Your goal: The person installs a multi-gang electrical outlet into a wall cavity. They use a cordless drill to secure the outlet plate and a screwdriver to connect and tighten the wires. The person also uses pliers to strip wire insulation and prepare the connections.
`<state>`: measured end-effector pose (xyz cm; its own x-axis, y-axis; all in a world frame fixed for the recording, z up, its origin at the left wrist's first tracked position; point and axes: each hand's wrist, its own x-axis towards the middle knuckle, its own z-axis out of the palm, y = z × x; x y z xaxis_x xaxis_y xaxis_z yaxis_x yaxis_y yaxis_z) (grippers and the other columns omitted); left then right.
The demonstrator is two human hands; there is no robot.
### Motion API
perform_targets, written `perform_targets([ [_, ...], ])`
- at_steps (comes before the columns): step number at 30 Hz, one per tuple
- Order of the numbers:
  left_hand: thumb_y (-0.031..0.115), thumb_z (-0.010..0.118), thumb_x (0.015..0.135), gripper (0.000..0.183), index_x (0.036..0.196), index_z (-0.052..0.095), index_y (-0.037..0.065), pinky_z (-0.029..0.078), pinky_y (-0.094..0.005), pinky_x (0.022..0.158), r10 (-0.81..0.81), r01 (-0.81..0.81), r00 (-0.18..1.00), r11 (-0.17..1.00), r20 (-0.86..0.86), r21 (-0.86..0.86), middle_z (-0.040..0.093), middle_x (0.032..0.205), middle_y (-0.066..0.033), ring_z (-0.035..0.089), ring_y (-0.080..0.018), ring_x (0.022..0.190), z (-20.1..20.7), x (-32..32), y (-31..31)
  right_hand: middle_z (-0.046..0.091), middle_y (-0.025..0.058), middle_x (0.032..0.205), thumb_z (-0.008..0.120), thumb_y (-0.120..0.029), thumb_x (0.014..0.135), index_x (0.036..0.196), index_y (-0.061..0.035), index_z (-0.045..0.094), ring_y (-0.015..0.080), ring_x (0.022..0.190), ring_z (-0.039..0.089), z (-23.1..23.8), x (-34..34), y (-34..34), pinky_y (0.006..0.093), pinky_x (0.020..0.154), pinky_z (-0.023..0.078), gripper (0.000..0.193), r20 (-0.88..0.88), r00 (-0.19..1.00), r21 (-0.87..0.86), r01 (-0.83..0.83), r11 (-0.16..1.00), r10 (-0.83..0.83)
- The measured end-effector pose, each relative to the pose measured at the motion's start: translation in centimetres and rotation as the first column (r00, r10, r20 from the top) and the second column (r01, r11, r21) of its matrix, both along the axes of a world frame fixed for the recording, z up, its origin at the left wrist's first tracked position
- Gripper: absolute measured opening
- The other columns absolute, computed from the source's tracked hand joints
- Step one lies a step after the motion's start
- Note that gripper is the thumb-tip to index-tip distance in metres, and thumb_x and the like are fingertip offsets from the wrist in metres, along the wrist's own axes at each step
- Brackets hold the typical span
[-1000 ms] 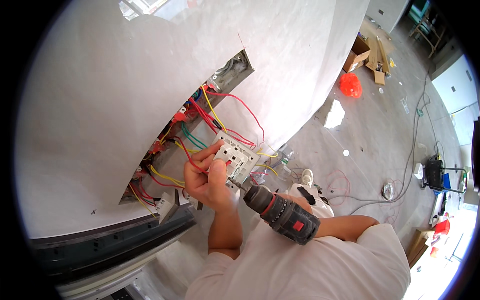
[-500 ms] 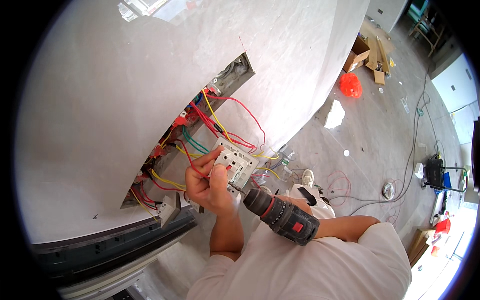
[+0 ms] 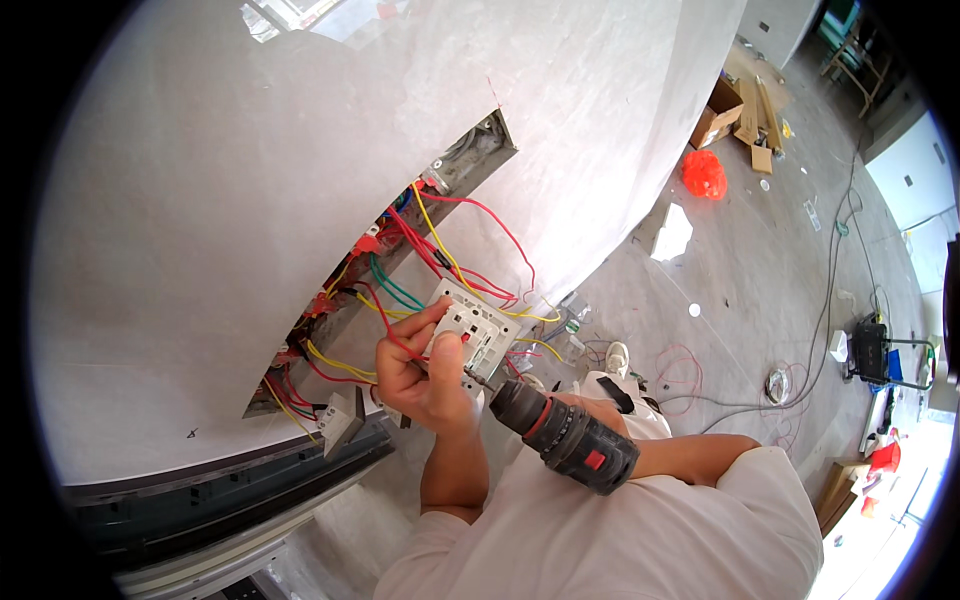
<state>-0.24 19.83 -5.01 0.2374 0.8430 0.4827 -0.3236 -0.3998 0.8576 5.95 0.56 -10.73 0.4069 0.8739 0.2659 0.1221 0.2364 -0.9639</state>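
Between thumb and fingers, my left hand point(image 3: 425, 375) grips a white wall socket point(image 3: 487, 325), its back with the wire terminals turned toward me. A red wire point(image 3: 388, 318) runs to it past my fingers. My right hand point(image 3: 600, 412) is wrapped round a black cordless drill point(image 3: 570, 440) with a red button; the drill body hides most of those fingers. The bit point(image 3: 478, 378) points at the lower edge of the socket's back; I cannot tell if it touches a screw. Beyond, red, yellow and green wires point(image 3: 400, 285) come out of a long wall slot point(image 3: 475, 150).
Another white socket point(image 3: 343, 420) hangs by wires at the slot's lower end. Below it runs a dark ledge point(image 3: 230, 485). On the floor to the right lie a red plastic bag point(image 3: 704, 175), cardboard boxes point(image 3: 718, 112), a white scrap point(image 3: 672, 233), cables point(image 3: 825, 320) and a black tool case point(image 3: 872, 352).
Both hands, the socket and the drill stay nearly in place, with the drill tip a touch lower and to the right. The whole view has shifted slightly.
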Motion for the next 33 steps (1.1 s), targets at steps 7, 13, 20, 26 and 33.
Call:
perform_targets([
  [7,0.002,0.073,0.086,0.020,0.096,0.057,-0.004,0.054,-0.0370,0.093,-0.045,0.043,0.995,0.999,-0.090,-0.030,0.072,0.113,-0.0260,0.067,-0.0220,0.099,0.1,-1.0,0.6,0.075,0.0106,0.109,0.084,-0.017,0.080,0.142,-0.0038,0.057,0.0269,0.091,0.074,-0.4,0.1,-0.1,0.0351,0.079,0.056,0.069,0.022,1.000,-0.039,-0.018,0.999,0.019],
  [13,0.001,0.070,0.085,0.017,0.097,0.059,-0.003,0.053,-0.0369,0.094,-0.073,0.060,0.993,0.989,-0.089,-0.138,0.068,0.117,-0.0248,0.065,-0.0220,0.103,0.4,-2.2,0.6,0.073,0.0112,0.095,0.074,-0.021,0.086,0.139,-0.0017,0.061,0.0297,0.074,0.068,1.1,1.8,0.6,0.0370,0.068,0.051,0.058,0.236,0.972,0.037,-0.014,0.999,0.005],
  [20,0.010,0.062,0.093,0.021,0.112,0.060,0.000,0.043,-0.0409,0.109,-0.284,0.282,0.957,0.879,0.052,-0.385,0.055,0.137,-0.0188,0.056,-0.0261,0.122,-2.9,-4.1,0.4,0.067,0.0085,0.076,0.070,-0.022,0.087,0.125,-0.0024,0.071,0.0291,0.069,0.067,-0.7,2.8,-4.3,0.0365,0.065,0.050,0.043,0.345,0.939,-0.123,0.051,0.991,-0.006],
  [26,0.026,0.052,0.103,0.034,0.126,0.056,0.001,0.052,-0.0344,0.084,-0.196,0.929,0.361,-0.012,0.912,-0.370,0.056,0.138,-0.0145,0.062,-0.0251,0.096,-7.7,-4.4,1.2,0.070,0.0052,0.086,0.083,-0.012,0.083,0.119,-0.0088,0.072,0.0221,0.075,0.069,-0.8,-0.3,-7.4,0.0337,0.069,0.054,0.038,0.295,0.949,-0.374,0.225,0.900,-0.115],
  [33,0.048,0.057,0.100,0.061,0.134,0.057,-0.002,0.050,-0.0440,0.094,-0.411,0.967,0.227,-0.015,0.883,-0.255,0.060,0.136,-0.0269,0.060,-0.0424,0.119,-12.6,-2.7,2.4,0.069,-0.0003,0.088,0.081,-0.005,0.087,0.125,-0.0075,0.069,0.0126,0.079,0.066,-0.1,1.7,-8.9,0.0290,0.073,0.052,0.039,-0.363,0.903,-0.440,0.050,0.897,-0.228],
])
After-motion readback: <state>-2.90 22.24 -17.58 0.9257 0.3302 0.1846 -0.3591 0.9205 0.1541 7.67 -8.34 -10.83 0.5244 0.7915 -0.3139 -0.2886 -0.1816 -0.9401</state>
